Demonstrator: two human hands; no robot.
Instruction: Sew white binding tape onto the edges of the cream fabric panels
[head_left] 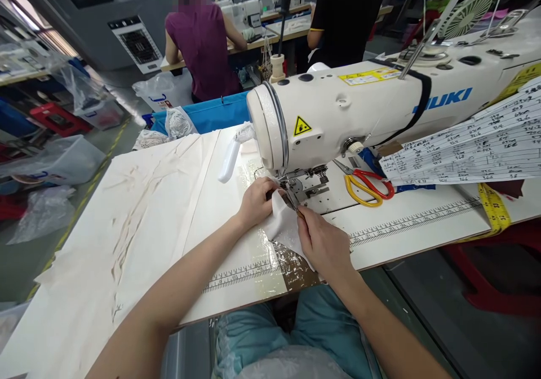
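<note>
A white sewing machine (313, 120) reaches over the table, its needle area right above my fingertips. My left hand (257, 201) is closed on the edge of a piece of white fabric (282, 221), close beside the presser foot. From the right, my right hand (323, 238) grips a slim, pointed metal tool (291, 200), its tip at the fabric by the needle. Whether it is tweezers or thread snips I cannot tell. The fabric hangs down between both hands over a taped, shiny brown patch (298, 269) at the table's front.
Scissors with red and yellow handles (367, 187) lie right of the needle. Handwritten sheets (469, 142) and a yellow tape measure (494, 207) are farther right. Cream fabric pieces (147, 199) cover the table's left side. Two people (203, 47) sit at machines beyond.
</note>
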